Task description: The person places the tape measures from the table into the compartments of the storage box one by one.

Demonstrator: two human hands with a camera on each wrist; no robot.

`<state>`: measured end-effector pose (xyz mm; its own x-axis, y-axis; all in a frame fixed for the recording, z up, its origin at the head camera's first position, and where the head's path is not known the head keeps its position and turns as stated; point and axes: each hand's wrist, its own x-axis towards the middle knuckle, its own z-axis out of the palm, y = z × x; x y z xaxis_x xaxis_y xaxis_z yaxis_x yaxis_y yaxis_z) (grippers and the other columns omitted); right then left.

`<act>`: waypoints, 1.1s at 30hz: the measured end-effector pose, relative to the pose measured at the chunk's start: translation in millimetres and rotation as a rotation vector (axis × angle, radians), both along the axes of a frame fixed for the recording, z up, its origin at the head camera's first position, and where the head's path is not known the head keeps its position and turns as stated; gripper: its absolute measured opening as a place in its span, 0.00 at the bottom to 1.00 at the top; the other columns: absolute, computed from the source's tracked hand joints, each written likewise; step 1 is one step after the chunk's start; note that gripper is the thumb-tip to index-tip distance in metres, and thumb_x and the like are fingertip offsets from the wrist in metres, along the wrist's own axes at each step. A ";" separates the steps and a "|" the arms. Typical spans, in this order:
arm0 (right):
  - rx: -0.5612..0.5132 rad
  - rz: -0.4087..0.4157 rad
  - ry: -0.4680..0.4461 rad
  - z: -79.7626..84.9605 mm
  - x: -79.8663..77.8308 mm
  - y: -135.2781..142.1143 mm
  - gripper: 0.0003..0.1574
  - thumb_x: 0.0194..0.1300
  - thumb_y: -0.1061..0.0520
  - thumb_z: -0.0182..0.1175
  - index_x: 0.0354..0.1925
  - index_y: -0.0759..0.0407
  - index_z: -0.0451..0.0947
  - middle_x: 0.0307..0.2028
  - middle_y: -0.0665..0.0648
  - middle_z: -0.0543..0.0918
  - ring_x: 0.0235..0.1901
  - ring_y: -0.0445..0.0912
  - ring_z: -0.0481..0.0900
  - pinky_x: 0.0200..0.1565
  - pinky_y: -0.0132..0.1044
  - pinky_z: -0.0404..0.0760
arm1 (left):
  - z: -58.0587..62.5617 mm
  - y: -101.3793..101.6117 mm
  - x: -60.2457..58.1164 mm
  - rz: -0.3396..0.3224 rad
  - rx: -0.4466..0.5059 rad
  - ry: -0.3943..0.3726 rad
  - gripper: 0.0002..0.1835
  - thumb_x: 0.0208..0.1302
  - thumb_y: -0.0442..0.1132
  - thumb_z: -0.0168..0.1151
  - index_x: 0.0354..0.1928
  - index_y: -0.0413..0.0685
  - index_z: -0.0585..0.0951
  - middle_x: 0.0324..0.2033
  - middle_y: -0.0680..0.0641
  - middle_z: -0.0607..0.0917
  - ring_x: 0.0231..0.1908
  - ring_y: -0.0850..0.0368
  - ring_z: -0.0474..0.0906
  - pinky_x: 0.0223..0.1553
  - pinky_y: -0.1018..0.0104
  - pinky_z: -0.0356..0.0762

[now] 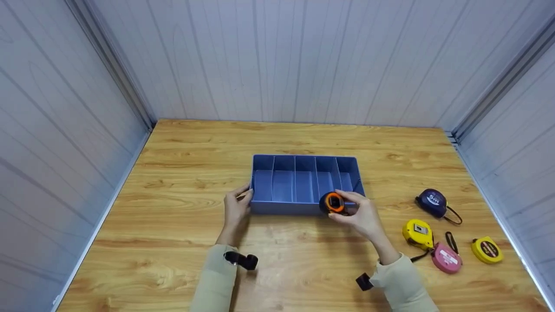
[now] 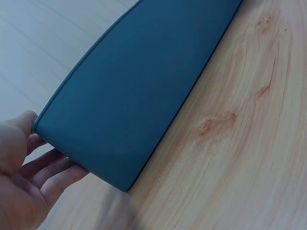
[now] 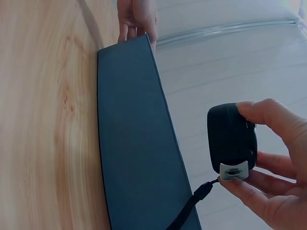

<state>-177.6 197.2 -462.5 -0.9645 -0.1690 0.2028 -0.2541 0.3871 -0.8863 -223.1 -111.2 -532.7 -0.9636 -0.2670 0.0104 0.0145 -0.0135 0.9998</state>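
Note:
A blue divided box (image 1: 273, 208) sits on the table with its row of compartments bare. My left hand (image 1: 236, 210) grips the box's left end; in the left wrist view the thumb is at the rim and the fingers (image 2: 60, 177) lie against the end wall. Between thumb and fingers my right hand (image 1: 362, 216) holds a black tape measure (image 1: 324, 203) with an orange ring, over the front rim near the right end. Its metal end hook (image 3: 234, 170) and dangling black wrist strap (image 3: 187, 208) show in the right wrist view.
To the right lie a dark blue tape measure (image 1: 432, 203), a yellow one (image 1: 417, 233), a pink one (image 1: 446, 258) and another yellow one (image 1: 487, 250). White panel walls (image 1: 277, 60) enclose the wooden table (image 1: 173, 186) at the back and both sides.

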 end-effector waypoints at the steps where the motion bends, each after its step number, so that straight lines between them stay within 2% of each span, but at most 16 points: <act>1: 0.006 0.002 0.004 3.6 0.9 -3.4 0.36 0.37 0.62 0.73 0.50 0.64 0.75 0.45 0.61 0.76 0.43 0.50 0.75 0.38 0.34 0.77 | 0.2 0.1 -0.1 0.001 0.006 0.000 0.16 0.57 0.29 0.56 0.48 0.32 0.76 0.42 0.33 0.78 0.34 0.53 0.76 0.25 0.76 0.71; 4: -0.008 0.017 0.003 15.1 4.2 -13.2 0.35 0.38 0.65 0.72 0.50 0.68 0.74 0.45 0.64 0.76 0.42 0.53 0.75 0.38 0.37 0.77 | 0.8 0.7 -0.5 0.002 0.027 -0.004 0.16 0.57 0.28 0.56 0.48 0.32 0.76 0.42 0.33 0.79 0.37 0.49 0.76 0.31 0.74 0.74; 9: -0.018 0.048 0.023 27.4 5.1 -26.9 0.34 0.39 0.69 0.70 0.49 0.71 0.73 0.44 0.67 0.76 0.42 0.56 0.74 0.37 0.42 0.77 | 2.2 -0.1 -0.1 -0.008 0.033 -0.022 0.15 0.57 0.29 0.56 0.48 0.35 0.77 0.41 0.34 0.79 0.36 0.47 0.77 0.29 0.69 0.74; 12: 0.005 0.046 0.074 27.6 3.1 -33.3 0.33 0.38 0.68 0.71 0.48 0.70 0.75 0.43 0.67 0.77 0.43 0.56 0.74 0.36 0.44 0.77 | 2.8 -1.0 0.5 -0.014 0.014 -0.026 0.16 0.57 0.30 0.57 0.48 0.37 0.77 0.41 0.35 0.79 0.35 0.49 0.77 0.27 0.69 0.73; 16: 0.018 0.040 0.091 28.4 1.7 -41.4 0.33 0.37 0.68 0.71 0.47 0.70 0.75 0.42 0.67 0.78 0.42 0.56 0.74 0.36 0.44 0.77 | 1.9 -0.9 0.9 -0.010 0.016 -0.026 0.15 0.57 0.30 0.57 0.48 0.37 0.77 0.40 0.36 0.80 0.34 0.51 0.77 0.24 0.70 0.72; 19: 0.003 0.056 0.070 28.2 -0.7 -46.4 0.34 0.38 0.67 0.71 0.48 0.71 0.74 0.42 0.67 0.77 0.42 0.56 0.74 0.36 0.44 0.77 | 1.0 -0.6 1.0 -0.011 0.038 -0.017 0.15 0.57 0.29 0.57 0.48 0.36 0.77 0.40 0.35 0.79 0.36 0.49 0.77 0.26 0.70 0.74; 22: -0.023 0.074 0.042 27.2 -3.6 -51.3 0.34 0.38 0.68 0.71 0.49 0.71 0.74 0.44 0.67 0.77 0.43 0.56 0.74 0.37 0.44 0.77 | 0.8 -0.1 0.6 -0.009 0.044 -0.009 0.15 0.57 0.29 0.57 0.48 0.35 0.77 0.41 0.35 0.79 0.38 0.46 0.77 0.33 0.69 0.75; 28: -0.070 0.100 -0.010 24.5 -8.0 -60.1 0.35 0.39 0.69 0.70 0.50 0.70 0.73 0.45 0.67 0.75 0.44 0.55 0.74 0.39 0.43 0.77 | -0.2 0.7 0.3 0.006 0.016 -0.021 0.15 0.57 0.30 0.57 0.47 0.37 0.78 0.42 0.36 0.80 0.37 0.46 0.77 0.31 0.69 0.75; 33: -0.075 0.117 -0.012 23.4 -12.2 -67.3 0.35 0.40 0.68 0.70 0.50 0.69 0.73 0.46 0.66 0.75 0.45 0.54 0.73 0.39 0.42 0.77 | -0.1 1.4 0.0 0.014 0.019 -0.039 0.14 0.57 0.30 0.58 0.47 0.39 0.79 0.41 0.38 0.80 0.37 0.47 0.77 0.32 0.70 0.75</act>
